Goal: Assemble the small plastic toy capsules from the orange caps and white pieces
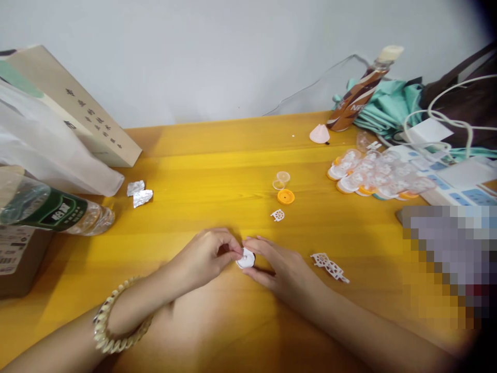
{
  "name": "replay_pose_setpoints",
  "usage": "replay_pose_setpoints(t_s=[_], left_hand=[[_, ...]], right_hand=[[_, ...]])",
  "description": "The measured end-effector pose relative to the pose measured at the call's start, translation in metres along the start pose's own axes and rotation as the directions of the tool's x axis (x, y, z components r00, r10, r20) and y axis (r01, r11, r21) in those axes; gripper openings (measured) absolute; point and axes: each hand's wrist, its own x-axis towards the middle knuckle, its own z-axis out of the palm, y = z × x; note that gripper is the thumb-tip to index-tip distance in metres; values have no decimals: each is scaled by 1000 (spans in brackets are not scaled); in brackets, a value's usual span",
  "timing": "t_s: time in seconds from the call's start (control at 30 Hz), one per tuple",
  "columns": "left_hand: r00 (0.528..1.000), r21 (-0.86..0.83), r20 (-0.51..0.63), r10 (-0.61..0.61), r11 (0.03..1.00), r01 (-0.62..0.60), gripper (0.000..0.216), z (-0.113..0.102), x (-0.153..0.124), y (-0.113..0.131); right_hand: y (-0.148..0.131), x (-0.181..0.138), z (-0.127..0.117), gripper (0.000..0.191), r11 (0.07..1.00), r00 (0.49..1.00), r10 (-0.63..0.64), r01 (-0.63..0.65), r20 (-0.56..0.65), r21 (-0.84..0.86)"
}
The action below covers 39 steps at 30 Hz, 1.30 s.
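Note:
Between my two hands is a small round white disc (246, 258), low over the wooden table. My left hand (217, 254), with a beaded bracelet on its wrist, pinches at the disc's left side; fingertips hide part of it. Thumb and fingers of my right hand (277, 261) grip the disc from the right. Beyond the hands lie a small white openwork plastic piece (278, 215), an orange round cap (286, 197) and clear round plastic pieces (282, 178). To the right of my right hand rest joined white openwork pieces (330, 267).
Crumpled foil (140, 195), a green-labelled bottle (58, 210) and a tall box (77, 109) stand or lie left. At right are a cluster of clear-topped capped pieces (380, 173), a brown bottle (359, 93), a pink cone (319, 134), cables (430, 109) and a pixelated area.

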Motion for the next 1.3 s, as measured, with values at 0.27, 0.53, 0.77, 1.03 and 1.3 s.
replay_pose_setpoints(t_s=[0.27, 0.53, 0.77, 1.03, 1.3], left_hand=[[1000, -8, 1, -18, 1000, 18, 8, 2, 0, -1], [998, 59, 53, -33, 998, 30, 10, -4, 5, 3], [998, 139, 16, 67, 988, -69, 12, -4, 3, 10], [974, 492, 23, 223, 846, -206, 16, 1, -7, 14], [973, 599, 66, 220, 771, -215, 17, 1, -14, 19]], right_hand=[[-1, 0, -1, 24, 1000, 1000, 17, -17, -2, 7], [1, -1, 2, 24, 1000, 1000, 4, -4, -4, 16], [1, -1, 1, 28, 1000, 1000, 8, -9, 20, 19], [3, -3, 2, 33, 1000, 1000, 22, -22, 19, -10], [3, -3, 2, 33, 999, 998, 48, -48, 45, 5]])
